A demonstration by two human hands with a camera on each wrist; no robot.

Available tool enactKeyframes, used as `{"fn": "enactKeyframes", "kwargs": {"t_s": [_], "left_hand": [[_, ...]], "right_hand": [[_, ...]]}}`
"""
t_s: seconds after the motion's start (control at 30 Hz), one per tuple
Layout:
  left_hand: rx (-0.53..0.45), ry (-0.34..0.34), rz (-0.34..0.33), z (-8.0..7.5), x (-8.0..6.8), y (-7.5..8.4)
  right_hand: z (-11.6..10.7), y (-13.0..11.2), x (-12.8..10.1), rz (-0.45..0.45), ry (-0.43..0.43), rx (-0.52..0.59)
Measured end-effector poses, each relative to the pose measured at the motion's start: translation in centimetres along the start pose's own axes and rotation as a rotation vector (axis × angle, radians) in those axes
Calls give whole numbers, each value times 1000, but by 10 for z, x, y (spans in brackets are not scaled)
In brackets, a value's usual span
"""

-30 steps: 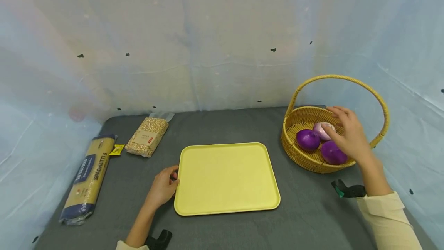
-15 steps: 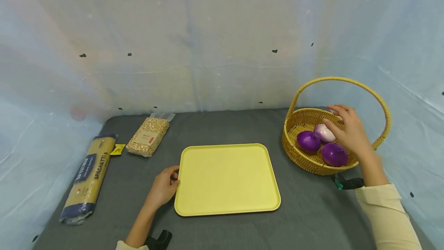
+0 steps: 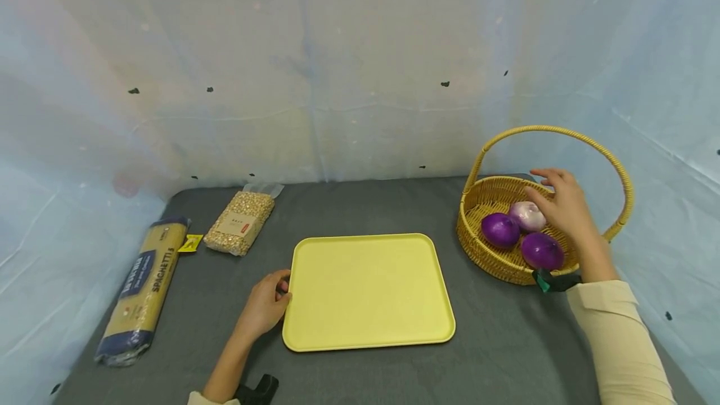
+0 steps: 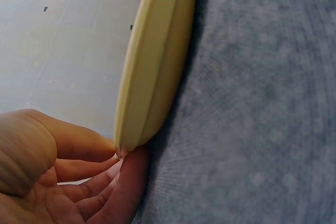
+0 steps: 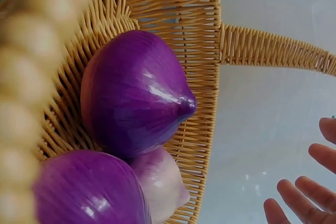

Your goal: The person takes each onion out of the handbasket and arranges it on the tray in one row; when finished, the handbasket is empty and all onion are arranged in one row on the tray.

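At the left rim of a yellow tray (image 3: pixel 368 292), my left hand (image 3: pixel 263 305) pinches the edge between thumb and fingers; the tray rim (image 4: pixel 152 72) shows close up in the left wrist view. My right hand (image 3: pixel 568 208) hovers over the right side of a wicker basket (image 3: pixel 489 262), fingers spread and holding nothing. Inside lie two purple onions (image 3: pixel 542 251) and a paler, pinkish-white onion (image 3: pixel 527 216). The right wrist view shows a purple onion (image 5: pixel 134 93) near the basket wall, the pale onion (image 5: pixel 163 184) partly hidden, and the right fingers (image 5: pixel 294 203) outside the rim.
A pack of spaghetti (image 3: pixel 143 292) lies at the left of the grey table (image 3: pixel 360 383), with a small yellow packet (image 3: pixel 190 243) beside it. Further back is a clear bag of grains (image 3: pixel 239 222). The basket's tall handle (image 3: pixel 542 129) arches near my right hand.
My right forearm has shifted forward and slightly left, and the hand sits a little higher, showing more of the onions. The left hand and tray have stayed in place.
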State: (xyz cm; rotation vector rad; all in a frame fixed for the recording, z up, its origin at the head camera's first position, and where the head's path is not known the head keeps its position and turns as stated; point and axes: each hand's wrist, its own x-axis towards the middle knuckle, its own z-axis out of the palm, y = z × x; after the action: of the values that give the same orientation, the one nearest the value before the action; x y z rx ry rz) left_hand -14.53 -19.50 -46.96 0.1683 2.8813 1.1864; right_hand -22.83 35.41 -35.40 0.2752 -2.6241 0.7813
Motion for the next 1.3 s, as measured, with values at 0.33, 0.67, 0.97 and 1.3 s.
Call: {"fn": "enactKeyframes", "kwargs": {"t_s": [0.33,0.67,0.97,1.3], "left_hand": [[-14,-3,-6,0,-1,1],[-14,5,11,0,-1,-2],[-26,0,2,2,-1,-2],[-32,6,-3,2,-3,-1]], "right_hand": [[3,10,8,61,-28,-8],[7,25,10,91,-46,-32],[12,40,9,112,-73,-43],[19,55,10,96,-95,-100]]}}
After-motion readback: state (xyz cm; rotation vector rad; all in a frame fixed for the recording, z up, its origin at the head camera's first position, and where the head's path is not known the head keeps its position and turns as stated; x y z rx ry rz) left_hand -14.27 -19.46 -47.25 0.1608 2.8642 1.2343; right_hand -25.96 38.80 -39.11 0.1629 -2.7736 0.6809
